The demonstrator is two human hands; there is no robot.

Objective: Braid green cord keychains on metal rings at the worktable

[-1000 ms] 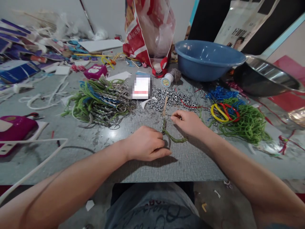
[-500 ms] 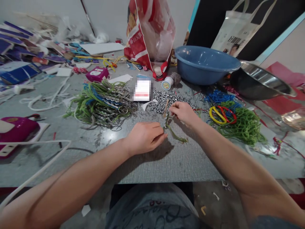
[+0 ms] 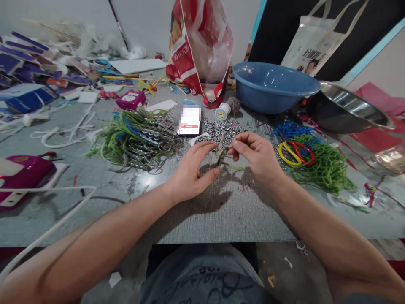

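Observation:
My left hand (image 3: pixel 193 171) and my right hand (image 3: pixel 257 156) meet over the middle of the grey table (image 3: pixel 202 211), lifted a little above it. Between them is a short green cord (image 3: pixel 232 167) with a small wooden stick (image 3: pixel 220 142) standing up from it. The right thumb and forefinger pinch the cord's top by the stick. The left fingers curve around the cord's other end, thumb and fingertips apart. Just behind the hands lies a heap of small metal nuts (image 3: pixel 221 128).
A pile of green and blue cords with metal rings (image 3: pixel 136 135) lies to the left, loose green cord (image 3: pixel 322 166) and coloured loops (image 3: pixel 295 152) to the right. Behind stand a blue basin (image 3: pixel 274 86), a steel bowl (image 3: pixel 348 107), a red-and-white bag (image 3: pixel 199 46) and a thread spool (image 3: pixel 222 112).
Both hands have risen off the table and moved forward towards the nuts. The left hand's pinch on the cord has loosened into a curved, open shape; the cord came up with them.

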